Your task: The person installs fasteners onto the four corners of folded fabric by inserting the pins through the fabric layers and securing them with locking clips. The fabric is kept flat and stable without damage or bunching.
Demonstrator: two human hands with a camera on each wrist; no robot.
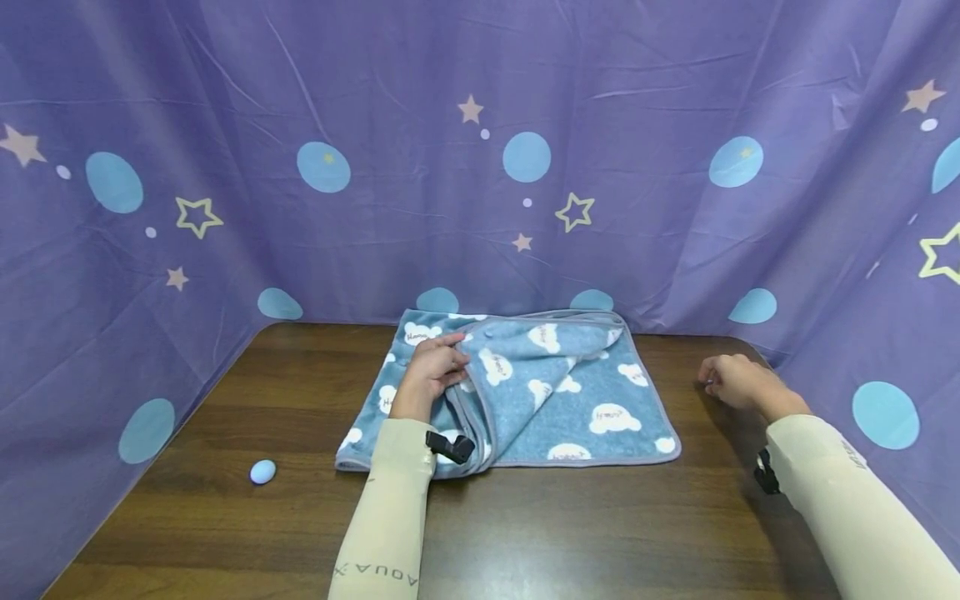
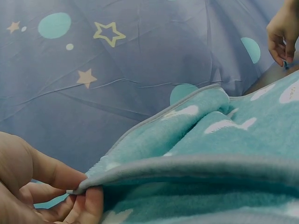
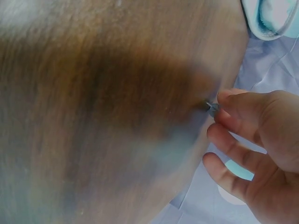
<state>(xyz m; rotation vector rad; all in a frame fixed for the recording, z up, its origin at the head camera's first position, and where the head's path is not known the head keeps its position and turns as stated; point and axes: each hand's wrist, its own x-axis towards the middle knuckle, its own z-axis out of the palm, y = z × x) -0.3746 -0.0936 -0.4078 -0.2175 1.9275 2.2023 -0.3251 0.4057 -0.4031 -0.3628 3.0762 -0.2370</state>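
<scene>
A blue fleece blanket point(image 1: 615, 425) with white bear-head prints and grey piping lies folded on the table. My left hand point(image 1: 433, 371) pinches its grey edge point(image 2: 187, 165) between thumb and fingers, lifting a flap so that a dark gap shows beneath in the left wrist view. Off the blanket's right side, my right hand point(image 1: 738, 383) is over the table's far right part. Its thumb and index finger pinch a tiny dark grey object point(image 3: 213, 109) with a shiny, metal-like tip; its kind I cannot tell. The other fingers are loosely bent.
A small light-blue egg-shaped object point(image 1: 262, 472) sits on the brown wooden table point(image 1: 600, 533), left of the blanket. Behind and along both sides hangs a purple curtain point(image 1: 420, 217) with stars and dots, close to the table's far edge.
</scene>
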